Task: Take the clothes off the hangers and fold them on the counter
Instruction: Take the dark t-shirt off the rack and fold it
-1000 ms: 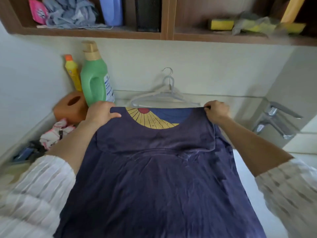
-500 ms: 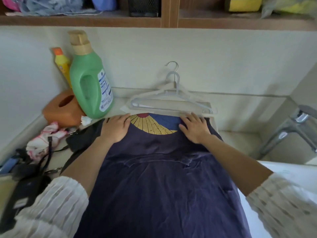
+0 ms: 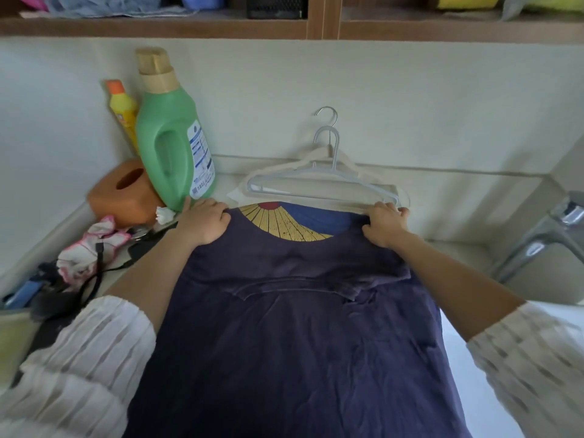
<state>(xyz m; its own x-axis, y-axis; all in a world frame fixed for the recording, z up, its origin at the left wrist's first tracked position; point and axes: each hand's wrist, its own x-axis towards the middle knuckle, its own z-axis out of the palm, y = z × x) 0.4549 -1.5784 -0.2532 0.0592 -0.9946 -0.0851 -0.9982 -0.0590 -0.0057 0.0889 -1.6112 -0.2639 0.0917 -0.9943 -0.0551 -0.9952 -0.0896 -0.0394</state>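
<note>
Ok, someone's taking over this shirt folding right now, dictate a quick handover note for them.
Left hand: grips the far left corner of the navy T-shirt.
Right hand: grips its far right corner.
The shirt lies on the counter, off its hanger, print side down, the far part doubled toward the person.
Two empty hangers lie behind it by the wall.
Done: shirt off its hanger, first fold made.
Left: finish folding it; no other hung clothes are in view.

Probably home laundry: detergent bottle, faucet
</note>
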